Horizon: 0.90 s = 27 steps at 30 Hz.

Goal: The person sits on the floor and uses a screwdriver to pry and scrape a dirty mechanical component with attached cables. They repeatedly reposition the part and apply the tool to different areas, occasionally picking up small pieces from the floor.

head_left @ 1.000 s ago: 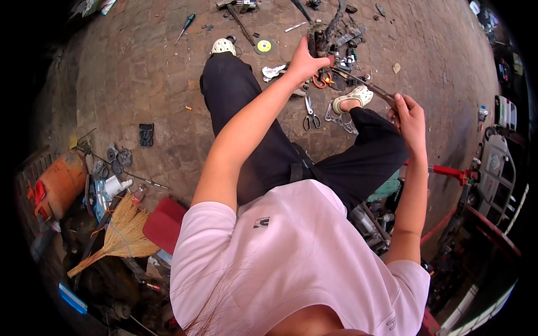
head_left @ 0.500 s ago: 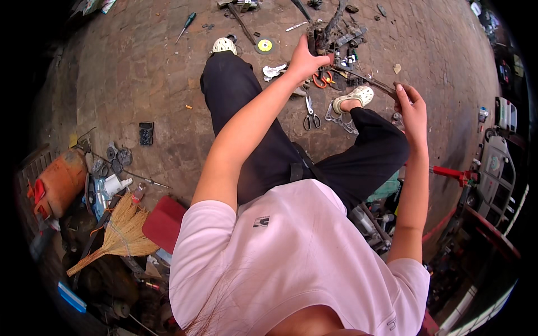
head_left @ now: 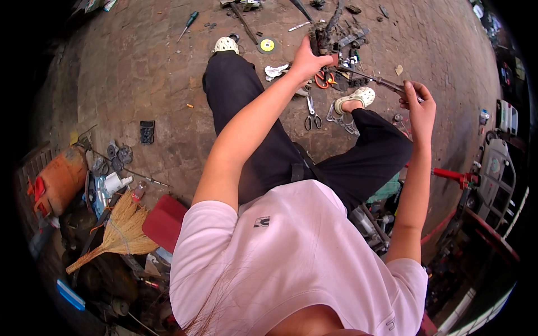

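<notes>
Nearest is the person's pale pink shirt [head_left: 291, 241], with the dark trousers [head_left: 252, 106] beyond it, the knees spread over the brick floor [head_left: 168, 78]. A pair of scissors [head_left: 311, 116] lies on the floor between the legs, and just to its right is the right white shoe [head_left: 358, 99]. Above that shoe, the right hand [head_left: 421, 105] has its grip closed, thumb and fingers together on the near end of a thin dark rod [head_left: 381, 82]. The rod slants left and away, over the floor, to a small red block [head_left: 335, 59] by the left thumb; whether its tip touches the block is too small to tell. Farther off, the left hand [head_left: 308, 64] has its grip spread wide, thumb and forefinger apart but clamped around the dark, greasy part [head_left: 321, 42]; its other fingers are hidden. Orange-handled pliers [head_left: 321, 81] lie just below the part, while a yellow-centred disc [head_left: 267, 45], a hammer [head_left: 244, 22] and a screwdriver [head_left: 189, 25] rest beyond the left shoe [head_left: 226, 45].
</notes>
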Available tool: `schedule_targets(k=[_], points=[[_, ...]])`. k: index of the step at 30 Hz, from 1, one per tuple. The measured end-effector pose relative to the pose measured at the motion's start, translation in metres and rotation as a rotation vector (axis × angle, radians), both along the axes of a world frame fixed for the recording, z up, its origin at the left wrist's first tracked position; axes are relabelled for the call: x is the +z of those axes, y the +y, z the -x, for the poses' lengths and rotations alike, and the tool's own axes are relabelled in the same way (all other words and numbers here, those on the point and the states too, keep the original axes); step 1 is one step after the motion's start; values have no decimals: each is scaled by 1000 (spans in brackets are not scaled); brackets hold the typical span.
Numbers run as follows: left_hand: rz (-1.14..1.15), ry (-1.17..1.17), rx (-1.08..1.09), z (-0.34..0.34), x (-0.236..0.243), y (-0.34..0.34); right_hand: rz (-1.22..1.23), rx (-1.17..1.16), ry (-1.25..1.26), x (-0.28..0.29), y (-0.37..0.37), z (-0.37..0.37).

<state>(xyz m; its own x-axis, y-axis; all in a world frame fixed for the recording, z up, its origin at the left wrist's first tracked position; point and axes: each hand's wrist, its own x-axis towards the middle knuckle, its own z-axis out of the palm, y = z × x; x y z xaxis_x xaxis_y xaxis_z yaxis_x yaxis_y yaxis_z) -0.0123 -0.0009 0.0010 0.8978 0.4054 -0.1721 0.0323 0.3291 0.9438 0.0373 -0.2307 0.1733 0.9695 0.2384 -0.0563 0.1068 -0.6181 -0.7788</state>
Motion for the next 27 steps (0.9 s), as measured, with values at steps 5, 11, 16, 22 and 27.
schedule_targets(k=[5, 11, 16, 22, 27], points=[[-33, 2, 5, 0, -2, -2, 55, -39, 193, 5, 1, -9], [-74, -25, 15, 1, -2, -3, 273, 88, 139, 7, 3, -17], [-83, 7, 6, 3, 1, -2, 101, 223, 75, 10, 0, -11], [-19, 16, -16, 1, -3, -5, 193, 293, -164, -3, -4, -17], [-66, 16, 14, 2, -4, -4, 294, 135, 113, 11, 13, 0]])
